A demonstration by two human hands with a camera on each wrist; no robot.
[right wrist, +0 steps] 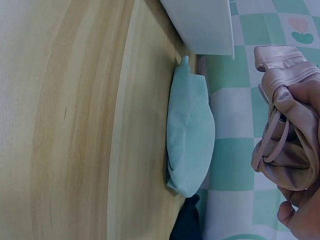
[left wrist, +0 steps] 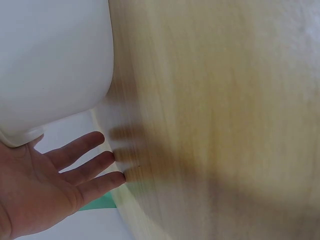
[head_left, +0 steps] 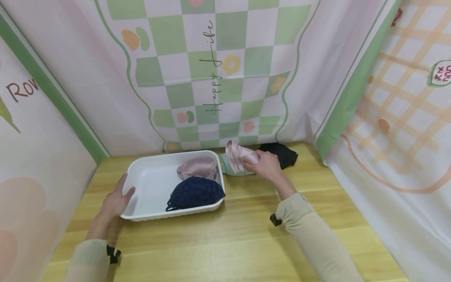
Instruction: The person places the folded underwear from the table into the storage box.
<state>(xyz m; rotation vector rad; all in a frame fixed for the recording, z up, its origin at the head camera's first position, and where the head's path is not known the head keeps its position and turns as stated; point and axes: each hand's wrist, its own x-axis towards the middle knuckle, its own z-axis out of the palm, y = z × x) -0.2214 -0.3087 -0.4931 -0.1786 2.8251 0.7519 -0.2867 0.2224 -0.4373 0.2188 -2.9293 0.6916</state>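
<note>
The fingers of the right hand (head_left: 266, 166) are clamped on a pink satin garment (head_left: 239, 157), lifted above the bench (head_left: 246, 235) just beside the right end of the white tray (head_left: 148, 188). Its thin straps hang loose in a loop on the side that the right wrist view shows. The left hand (head_left: 114, 201) has its thumb over the tray's left rim and its other fingers straight and spread apart outside the wall.

To handle this well, I would gather the straps into the fold, pinch the thick of the bundle so the slick cloth cannot unroll, and leave the left hand light on the rim, enough to stop the tray sliding.

In the tray's right half lie another pink piece (head_left: 197, 168) and a navy bundle (head_left: 195, 192), touching. Outside it, a mint garment (right wrist: 190, 135) and a black one (head_left: 282, 154) rest on the bench.

Behind, the checked curtain (head_left: 230, 35) reads "Happy Life", turned sideways. The left panel (head_left: 46, 152) shows "ROW", perhaps cut short by a fold; the right panel's badge (head_left: 442, 74) I cannot read.
</note>
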